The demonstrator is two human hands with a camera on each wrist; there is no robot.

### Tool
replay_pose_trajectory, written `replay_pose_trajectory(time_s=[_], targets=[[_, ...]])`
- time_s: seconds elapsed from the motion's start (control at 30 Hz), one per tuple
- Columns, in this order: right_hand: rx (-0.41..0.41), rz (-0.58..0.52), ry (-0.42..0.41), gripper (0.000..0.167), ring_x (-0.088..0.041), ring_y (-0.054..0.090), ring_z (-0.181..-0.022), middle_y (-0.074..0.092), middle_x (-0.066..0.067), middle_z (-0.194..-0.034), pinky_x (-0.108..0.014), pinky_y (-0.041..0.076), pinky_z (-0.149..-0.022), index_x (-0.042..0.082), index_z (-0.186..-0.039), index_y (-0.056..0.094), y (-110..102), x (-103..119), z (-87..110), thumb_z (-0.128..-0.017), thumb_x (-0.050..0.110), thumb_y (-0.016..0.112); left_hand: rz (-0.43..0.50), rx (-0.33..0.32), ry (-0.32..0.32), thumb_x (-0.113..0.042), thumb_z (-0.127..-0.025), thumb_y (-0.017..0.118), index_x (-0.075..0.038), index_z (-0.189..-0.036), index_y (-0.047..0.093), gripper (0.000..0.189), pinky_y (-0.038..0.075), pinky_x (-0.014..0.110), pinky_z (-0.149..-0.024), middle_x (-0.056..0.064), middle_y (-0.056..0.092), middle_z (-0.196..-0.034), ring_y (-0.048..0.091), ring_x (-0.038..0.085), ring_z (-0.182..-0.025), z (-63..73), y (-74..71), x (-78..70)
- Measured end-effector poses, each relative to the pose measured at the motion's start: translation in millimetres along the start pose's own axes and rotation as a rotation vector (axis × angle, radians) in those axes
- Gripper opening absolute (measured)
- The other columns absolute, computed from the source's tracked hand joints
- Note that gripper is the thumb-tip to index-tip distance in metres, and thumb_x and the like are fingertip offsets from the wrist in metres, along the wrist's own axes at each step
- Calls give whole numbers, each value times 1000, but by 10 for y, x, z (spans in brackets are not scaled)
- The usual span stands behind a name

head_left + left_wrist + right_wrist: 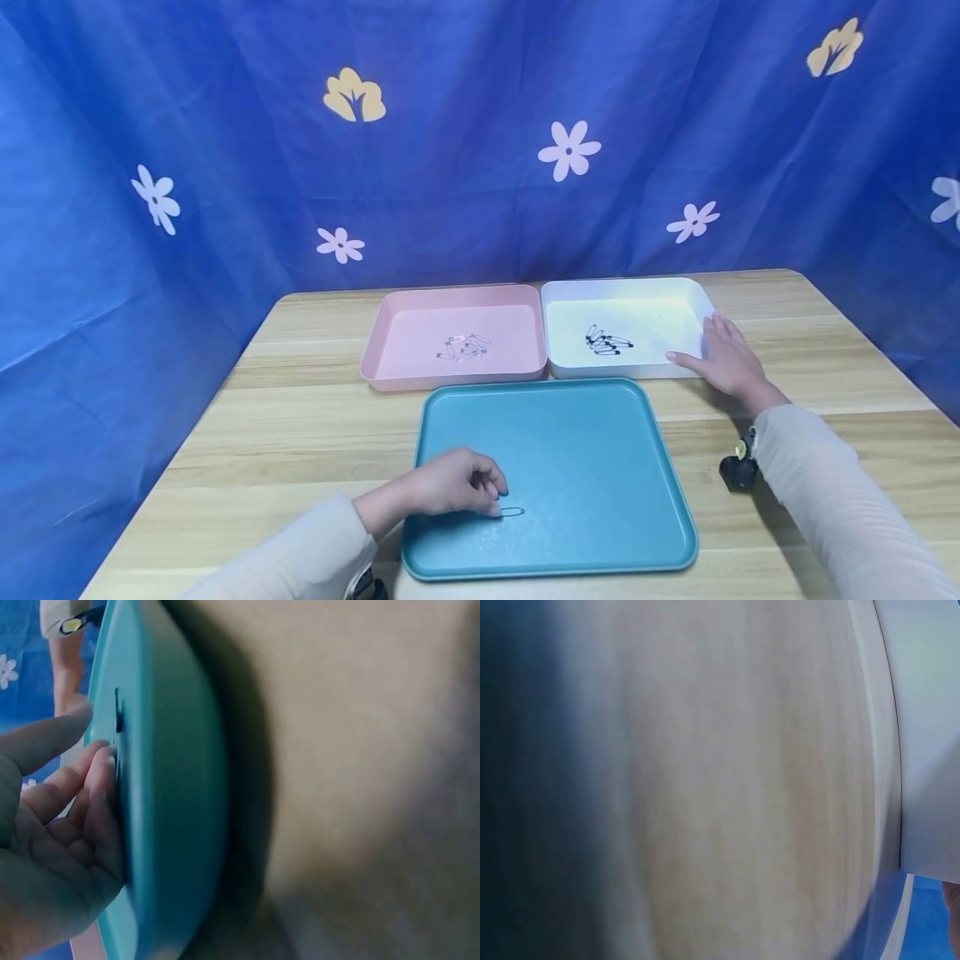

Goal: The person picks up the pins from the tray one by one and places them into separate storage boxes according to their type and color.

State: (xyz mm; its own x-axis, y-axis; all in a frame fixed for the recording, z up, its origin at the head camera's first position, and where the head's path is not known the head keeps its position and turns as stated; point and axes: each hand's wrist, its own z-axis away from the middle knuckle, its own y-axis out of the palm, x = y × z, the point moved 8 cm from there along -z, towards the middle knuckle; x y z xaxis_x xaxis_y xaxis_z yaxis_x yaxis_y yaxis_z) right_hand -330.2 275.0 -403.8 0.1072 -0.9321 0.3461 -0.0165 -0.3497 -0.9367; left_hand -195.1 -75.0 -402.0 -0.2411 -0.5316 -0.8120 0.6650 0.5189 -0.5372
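A single safety pin (513,512) lies on the teal tray (577,467). My left hand (459,483) is just left of it, thumb tip close to the pin's end and fingers bent. In the left wrist view, a gap separates the thumb from the fingers of the left hand (60,825), and the dark pin (118,711) lies beyond the thumb tip. Over the right front corner of the white tray (622,372), my right hand (726,357) rests with spread fingers. Only a sliver of that hand (952,911) shows in the right wrist view, beside the white tray (930,750).
Several black safety pins (606,342) lie in the white tray. Beside it, the pink tray (405,333) contains several silver safety pins (467,347). All trays sit on a wooden table (300,400), with a blue flowered curtain (450,183) behind.
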Motion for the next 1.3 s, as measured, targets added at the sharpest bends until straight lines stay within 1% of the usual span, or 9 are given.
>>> replay_pose_trajectory(time_s=[0.13,0.3,0.37,0.43,0.53,0.73,0.97,1.13,1.3], targets=[[6,-1,8,103,-43,-1,-124,0,-33,-135,-53,2,-98,-16,-130,4,4,4,2,-76,63,41,-102,-45,24,-5,-66,71,-9,-75,62,13,42,17,-58,-10,53,-65,48,2,-61,4,31,-27],[14,4,11,103,-42,-2,-124,-1,-33,-135,-53,1,-98,-16,-130,3,2,9,9,-77,63,41,-271,-81,87,-8,-69,69,-12,-69,62,9,39,16,-59,-14,47,-63,44,-1,-60,6,67,-85],[15,7,8,103,-43,-2,-124,-1,-33,-135,-53,1,-98,-16,-130,3,-1,14,9,-77,63,41,-299,-85,104,-9,-70,68,-13,-67,61,9,39,16,-59,-15,46,-62,43,-1,-60,8,73,-99],[16,10,8,102,-43,-2,-124,-1,-33,-135,-52,1,-98,-16,-130,3,-5,18,8,-77,63,40,-298,-82,110,-9,-71,67,-14,-66,60,10,38,16,-58,-15,46,-61,43,-1,-60,9,75,-103],[18,9,11,103,-43,-2,-124,-1,-33,-135,-52,1,-98,-16,-130,2,-3,16,4,-77,63,40,-251,-66,103,-7,-73,66,-14,-66,59,12,39,16,-57,-14,47,-62,44,-1,-60,5,64,-102],[19,9,4,103,-42,-2,-125,1,-34,-135,-51,1,-99,-17,-129,3,-9,23,1,-77,63,40,-93,-46,43,-6,-74,64,-8,-72,61,5,41,20,-56,-8,54,-64,47,5,-61,-39,-16,-80],[23,11,-22,102,-41,-2,-125,2,-36,-133,-47,-2,-100,-19,-128,4,-27,47,6,-78,62,41,2,-95,30,-9,-77,61,-6,-79,63,3,42,24,-60,-3,59,-73,49,10,-67,-164,-206,-105],[25,13,-17,102,-41,-2,-125,2,-35,-133,-48,-2,-100,-19,-128,4,-23,37,2,-78,62,40,75,-138,6,-8,-79,60,-5,-82,63,5,45,25,-64,0,60,-76,53,11,-71,-305,-361,-109],[26,11,-6,102,-41,-3,-125,0,-34,-134,-49,-1,-100,-18,-129,3,-12,10,-6,-78,62,40,142,-176,-14,-5,-79,59,-2,-85,63,8,48,25,-69,3,62,-79,57,12,-75,-479,-486,-165]])
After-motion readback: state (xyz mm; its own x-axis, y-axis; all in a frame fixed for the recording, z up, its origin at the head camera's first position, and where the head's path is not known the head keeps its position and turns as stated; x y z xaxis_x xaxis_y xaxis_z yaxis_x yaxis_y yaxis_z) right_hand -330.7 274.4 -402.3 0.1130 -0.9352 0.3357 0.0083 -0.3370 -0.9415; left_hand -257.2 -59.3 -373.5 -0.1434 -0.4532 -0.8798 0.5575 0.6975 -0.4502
